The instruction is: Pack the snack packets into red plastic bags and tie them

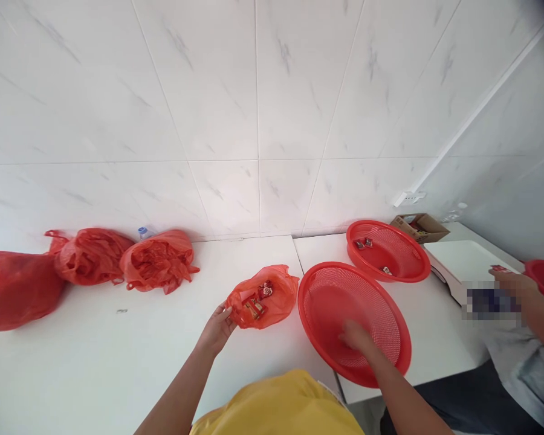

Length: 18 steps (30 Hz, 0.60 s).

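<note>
My left hand (217, 327) pinches the near edge of a small open red plastic bag (263, 296) lying on the white table (118, 356); wrapped sweets show inside it. My right hand (356, 338) reaches into a large red mesh basket (326, 284) tilted at the table's front edge. That hand is smeared by motion, so its fingers are unclear. I see nothing else in this basket.
A second red basket (405, 272) with a few wrapped sweets stands behind. Three full red bags (158, 260) lie at the back left by a small bottle (144, 232). At right are a white scale (462, 263), a cardboard box (419, 226) and another person's arm (530, 302).
</note>
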Each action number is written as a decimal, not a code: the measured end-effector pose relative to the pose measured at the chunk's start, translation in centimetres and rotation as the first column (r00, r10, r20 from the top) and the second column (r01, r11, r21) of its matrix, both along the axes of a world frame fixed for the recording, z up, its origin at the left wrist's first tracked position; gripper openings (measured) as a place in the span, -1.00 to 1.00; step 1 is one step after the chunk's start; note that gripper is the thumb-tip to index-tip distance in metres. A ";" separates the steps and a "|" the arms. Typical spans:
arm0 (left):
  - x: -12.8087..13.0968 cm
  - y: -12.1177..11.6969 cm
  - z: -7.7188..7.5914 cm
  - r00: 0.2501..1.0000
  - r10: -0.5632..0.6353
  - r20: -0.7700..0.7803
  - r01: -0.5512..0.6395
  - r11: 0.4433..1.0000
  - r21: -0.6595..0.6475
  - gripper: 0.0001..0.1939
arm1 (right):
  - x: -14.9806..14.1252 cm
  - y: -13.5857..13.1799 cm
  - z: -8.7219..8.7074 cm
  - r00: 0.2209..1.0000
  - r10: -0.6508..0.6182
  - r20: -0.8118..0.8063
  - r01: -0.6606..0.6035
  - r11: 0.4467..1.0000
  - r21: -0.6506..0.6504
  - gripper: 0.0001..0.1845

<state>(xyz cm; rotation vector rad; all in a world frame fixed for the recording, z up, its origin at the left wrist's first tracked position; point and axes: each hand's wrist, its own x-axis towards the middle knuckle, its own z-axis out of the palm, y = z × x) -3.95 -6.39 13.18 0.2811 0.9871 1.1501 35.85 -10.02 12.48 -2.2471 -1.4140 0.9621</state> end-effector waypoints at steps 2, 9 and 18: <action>-0.1 -0.2 -0.3 1.000 0.007 0.009 -0.007 1.000 -0.004 -0.66 | -1.3 1.2 1.2 0.997 0.043 -0.061 -0.041 0.999 0.029 -0.80; -0.3 -0.1 -0.6 1.000 0.004 0.014 -0.005 1.000 0.013 -0.63 | -10.9 4.2 6.6 0.806 0.167 -0.569 -0.096 0.984 0.152 -0.80; -0.8 0.3 0.2 0.999 0.009 0.035 -0.011 0.998 0.060 -0.59 | -12.7 3.4 6.3 0.898 0.320 -0.302 -0.256 0.938 0.231 -0.75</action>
